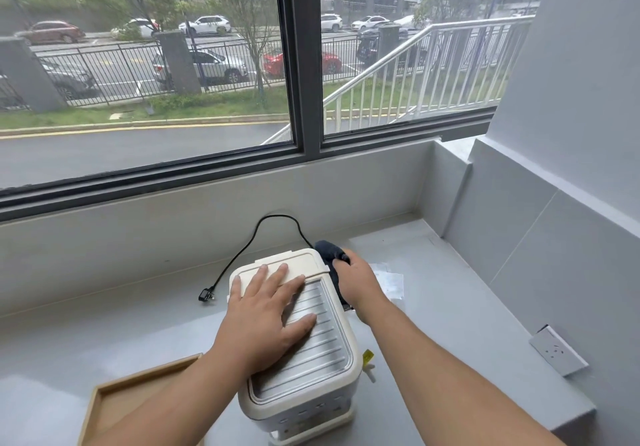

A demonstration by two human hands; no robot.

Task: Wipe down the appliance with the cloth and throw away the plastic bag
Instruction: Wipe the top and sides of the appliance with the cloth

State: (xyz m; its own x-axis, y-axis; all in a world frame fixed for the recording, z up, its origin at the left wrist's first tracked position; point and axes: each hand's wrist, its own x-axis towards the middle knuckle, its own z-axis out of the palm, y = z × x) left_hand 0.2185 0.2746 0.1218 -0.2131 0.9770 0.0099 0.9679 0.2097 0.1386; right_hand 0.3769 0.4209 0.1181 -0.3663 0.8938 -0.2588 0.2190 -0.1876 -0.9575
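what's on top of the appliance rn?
Left hand lies flat on the appliance lid, hiding part of its ribbed panel. Nothing else is on top. Right hand presses the cloth against its side.

The appliance stands on the worktop below the window, with its cord trailing behind and left, a tray to its left, the cloth against its right side and the plastic bag beyond.
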